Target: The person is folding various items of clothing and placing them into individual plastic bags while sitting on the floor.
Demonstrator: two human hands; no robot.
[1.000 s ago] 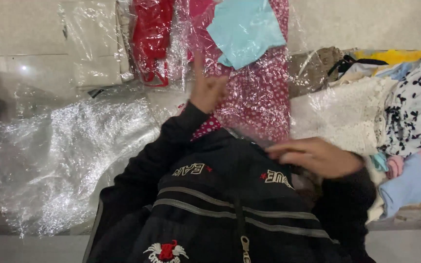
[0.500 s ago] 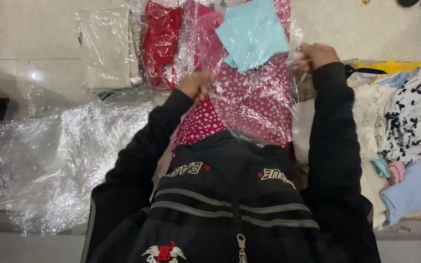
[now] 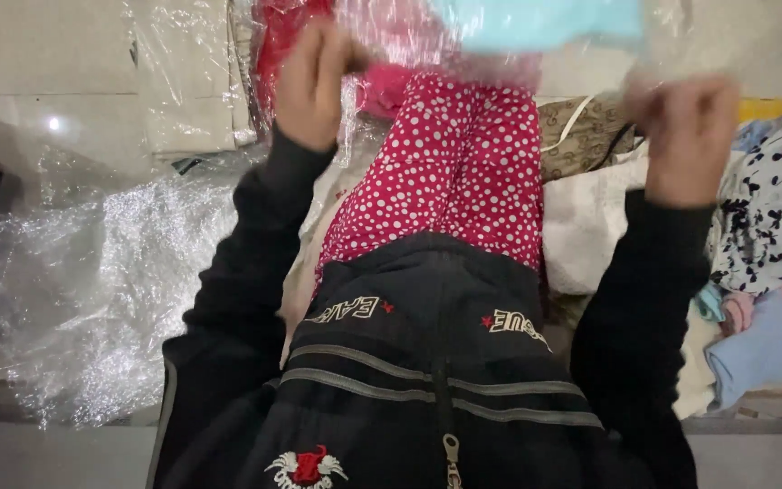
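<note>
Both hands are up near the top of the view, each one pinching an upper corner of a clear plastic bag (image 3: 500,54). The left hand (image 3: 314,86) is closed in a fist on the bag's left edge, and the right hand (image 3: 690,136) is gripping the right edge, a bit blurry but clearly clamped on the film. Inside the bag, a red polka-dot garment (image 3: 450,172) is hanging down between the arms toward the person's black jacket (image 3: 427,362), with a light blue piece (image 3: 536,20) sitting at the top. Off to the left, a heap of crinkled clear plastic (image 3: 110,290) is lying on the floor, and a bagged beige item (image 3: 187,86) is resting beyond it. On the right, a pile of clothes (image 3: 771,244) is sitting, floral white, pink and blue.
</note>
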